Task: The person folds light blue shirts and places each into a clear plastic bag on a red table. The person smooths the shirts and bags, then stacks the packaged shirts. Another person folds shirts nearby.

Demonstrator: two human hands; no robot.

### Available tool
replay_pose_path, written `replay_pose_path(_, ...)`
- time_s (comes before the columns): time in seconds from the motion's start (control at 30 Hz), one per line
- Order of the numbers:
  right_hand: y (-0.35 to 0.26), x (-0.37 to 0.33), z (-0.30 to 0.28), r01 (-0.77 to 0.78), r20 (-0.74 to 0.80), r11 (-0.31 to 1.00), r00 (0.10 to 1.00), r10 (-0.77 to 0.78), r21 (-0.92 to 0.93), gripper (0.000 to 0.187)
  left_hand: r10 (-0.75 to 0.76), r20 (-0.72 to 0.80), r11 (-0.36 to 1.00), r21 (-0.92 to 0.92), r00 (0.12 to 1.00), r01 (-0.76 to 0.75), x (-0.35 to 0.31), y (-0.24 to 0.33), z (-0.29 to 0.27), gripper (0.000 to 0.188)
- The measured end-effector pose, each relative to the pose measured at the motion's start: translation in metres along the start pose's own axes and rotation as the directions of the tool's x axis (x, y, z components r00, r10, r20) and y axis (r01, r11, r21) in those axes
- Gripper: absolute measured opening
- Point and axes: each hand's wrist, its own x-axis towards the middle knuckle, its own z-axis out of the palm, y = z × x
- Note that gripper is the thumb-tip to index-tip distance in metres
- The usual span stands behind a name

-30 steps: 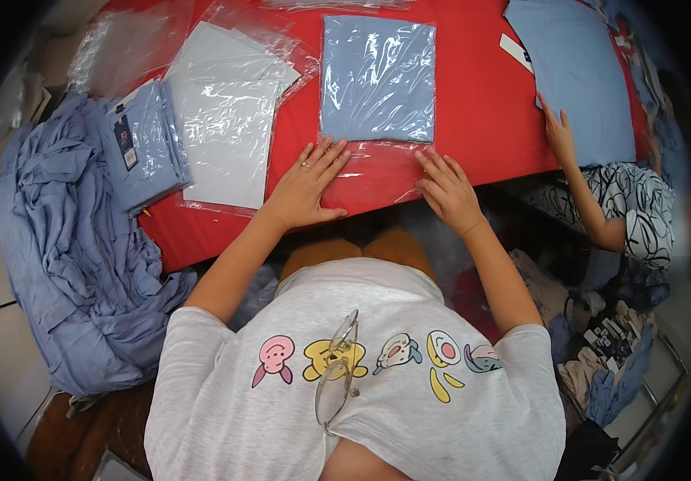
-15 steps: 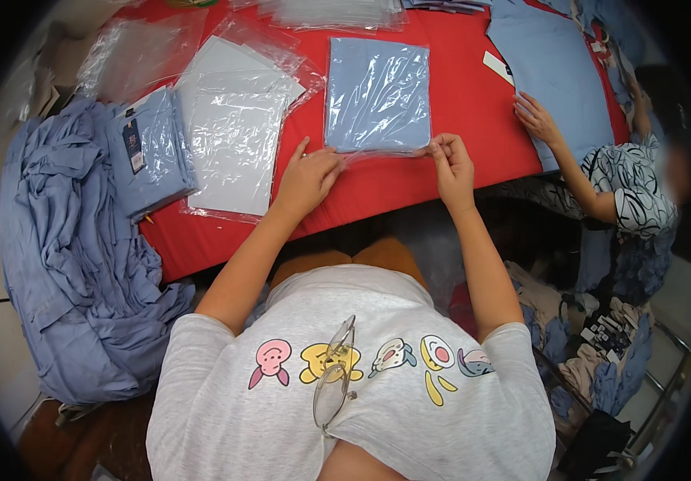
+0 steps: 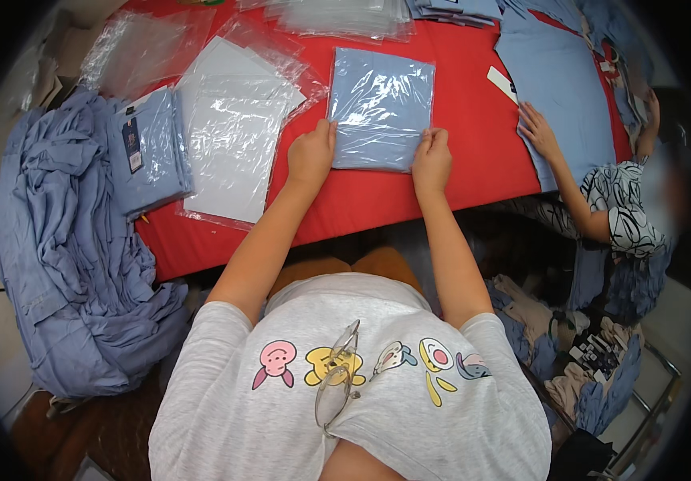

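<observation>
A folded blue garment in a clear plastic bag [image 3: 381, 108] lies on the red-covered table in front of me. My left hand [image 3: 312, 154] closes its fingers on the bag's left edge, near the lower corner. At the opposite edge my right hand [image 3: 432, 162] pinches the plastic between thumb and fingers. The bag's surface is shiny and creased, with a fold line running across its lower part between my hands. Left of my left hand lie white sheets in clear bags [image 3: 229, 148].
Bagged blue garments with a dark tag [image 3: 149, 152] are stacked at the left, beside a heap of blue clothes [image 3: 81, 256]. Empty clear bags [image 3: 337, 18] lie at the back. On the right, a co-worker's hand [image 3: 539, 132] rests on blue fabric [image 3: 558, 76].
Both hands have shifted from the bag's bottom corners up along its sides, now gripping its edges. The bagged garment sits slightly nearer to me.
</observation>
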Motion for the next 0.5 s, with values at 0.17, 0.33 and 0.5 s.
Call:
replay_pose_path(0.17,-0.011,0.009,-0.011,-0.024,0.049,0.986,0.998,0.032,-0.166,0.013,-0.1,0.08,0.992,0.085,0.992,0.093,0.013,0.011,-0.004,0.017)
replay_pose_path(0.33,-0.005,0.012,-0.033,0.612,-0.016,0.745,0.77,-0.638,-0.266,0.043,0.239,-0.118,0.971,0.047,0.964,-0.235,0.029,0.047,-0.026,0.049)
replay_pose_path(0.5,-0.024,0.027,0.009,0.655,0.191,0.722,0.755,-0.627,-0.221,0.068,0.319,0.106,0.938,0.106,0.942,-0.329,0.055,0.068,0.014,0.066)
